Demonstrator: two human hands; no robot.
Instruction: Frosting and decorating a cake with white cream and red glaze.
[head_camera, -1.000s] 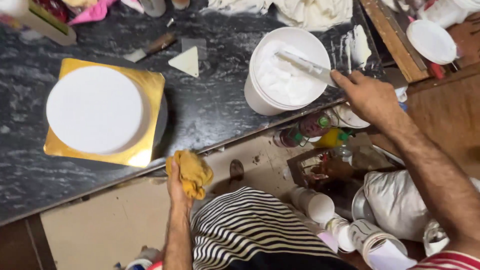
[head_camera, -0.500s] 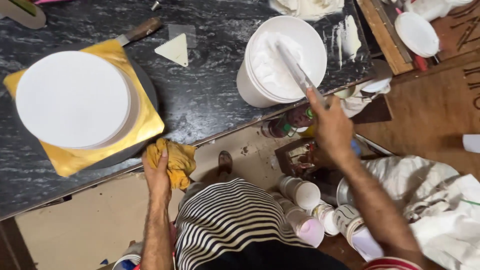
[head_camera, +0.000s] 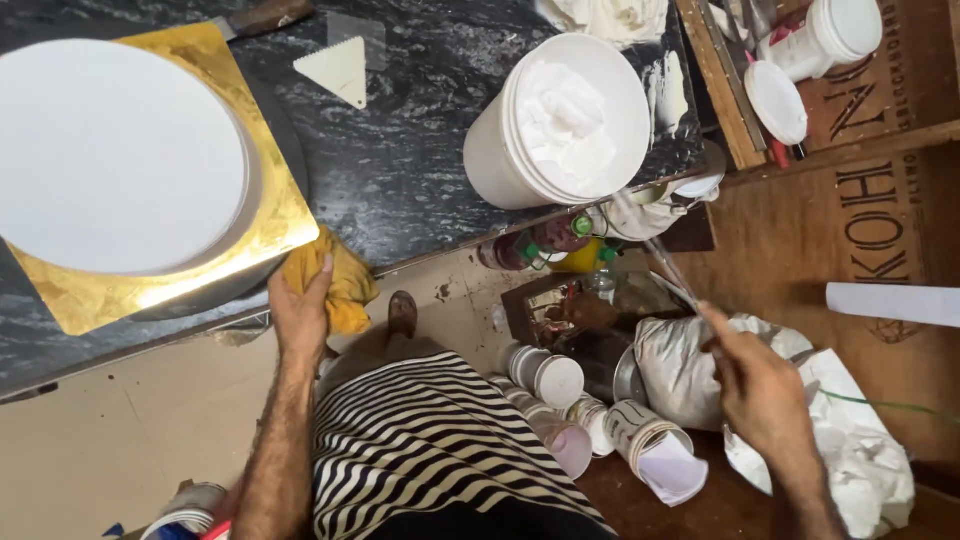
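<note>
My left hand (head_camera: 298, 305) grips a yellow cloth (head_camera: 340, 285) at the front edge of the dark marble counter (head_camera: 400, 170), just below the gold square board (head_camera: 260, 225) that carries a round white-iced cake (head_camera: 115, 155). My right hand (head_camera: 762, 385) is held out over the floor, off the counter, closed on a long thin metal spatula (head_camera: 665, 262) whose blade points up toward a white bucket of cream (head_camera: 570, 120) at the counter's edge. The blade is blurred.
A triangular scraper (head_camera: 340, 68) and a knife handle (head_camera: 265, 15) lie behind the cake. Below the counter stand bottles (head_camera: 560, 240), stacked paper cups (head_camera: 560, 385) and white bags (head_camera: 860, 450). A wooden shelf (head_camera: 840, 150) with a white jar (head_camera: 835, 35) is at the right.
My right hand has drawn the spatula out of the cream bucket, down and to the right over the floor. The view shifted so the cake sits closer; my left hand keeps the cloth.
</note>
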